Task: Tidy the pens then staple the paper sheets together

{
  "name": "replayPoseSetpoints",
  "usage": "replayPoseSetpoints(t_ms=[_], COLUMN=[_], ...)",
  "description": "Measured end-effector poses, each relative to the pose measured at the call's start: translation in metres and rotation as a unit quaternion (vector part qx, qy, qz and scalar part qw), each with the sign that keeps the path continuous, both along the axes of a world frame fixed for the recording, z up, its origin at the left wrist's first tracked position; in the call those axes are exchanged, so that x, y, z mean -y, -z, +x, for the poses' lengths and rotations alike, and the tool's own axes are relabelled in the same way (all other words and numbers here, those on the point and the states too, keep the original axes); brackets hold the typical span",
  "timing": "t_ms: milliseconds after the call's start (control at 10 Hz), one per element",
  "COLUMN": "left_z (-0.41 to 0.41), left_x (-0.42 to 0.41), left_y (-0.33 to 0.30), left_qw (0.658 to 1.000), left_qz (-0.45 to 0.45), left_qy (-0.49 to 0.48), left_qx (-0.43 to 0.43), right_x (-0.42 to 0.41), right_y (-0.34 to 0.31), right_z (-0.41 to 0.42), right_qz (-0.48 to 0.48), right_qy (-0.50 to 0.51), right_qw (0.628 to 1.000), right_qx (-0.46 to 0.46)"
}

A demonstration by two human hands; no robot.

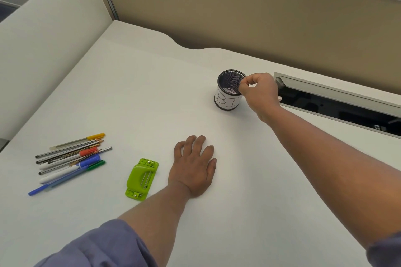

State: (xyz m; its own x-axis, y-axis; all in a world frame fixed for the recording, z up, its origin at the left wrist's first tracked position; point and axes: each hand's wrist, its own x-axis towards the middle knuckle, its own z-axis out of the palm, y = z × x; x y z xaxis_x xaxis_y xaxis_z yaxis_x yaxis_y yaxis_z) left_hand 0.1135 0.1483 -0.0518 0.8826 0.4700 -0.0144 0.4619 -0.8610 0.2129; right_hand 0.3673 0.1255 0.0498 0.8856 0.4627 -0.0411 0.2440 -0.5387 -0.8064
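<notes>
Pens (71,158) lying loose in a heap at desk's (134,84) left edge, green stapler (141,179) just beside. Left hand (194,167) resting flat on desk, fingers relaxed, holding nothing. Right hand (260,93) pinching rim of black mesh pen cup (227,95), standing upright, well apart from pens. Paper sheets not discernible.

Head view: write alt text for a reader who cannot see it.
A person's right hand pinches the rim of a black mesh pen cup on a white desk. The left hand rests flat beside a green stapler and loose pens.
</notes>
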Motion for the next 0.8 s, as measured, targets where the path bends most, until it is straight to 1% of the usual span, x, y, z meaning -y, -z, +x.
replayPoseSetpoints(t_ms=[200, 600, 800], left_z=[0.001, 0.001, 0.001], left_x=[0.0, -0.001, -0.002], left_y=[0.001, 0.002, 0.003], left_qw=[1.0, 1.0, 1.0], left_qz=[-0.002, -0.003, -0.001], left_qy=[0.001, 0.009, 0.01], left_qx=[-0.001, 0.003, 0.005], right_x=[0.001, 0.007, 0.028], right_y=[0.002, 0.005, 0.014], right_z=[0.0, -0.008, -0.036], right_qz=[0.011, 0.079, 0.097], right_qy=[-0.006, -0.009, -0.022], right_qw=[1.0, 0.997, 0.991], right_qx=[0.0, 0.015, 0.086])
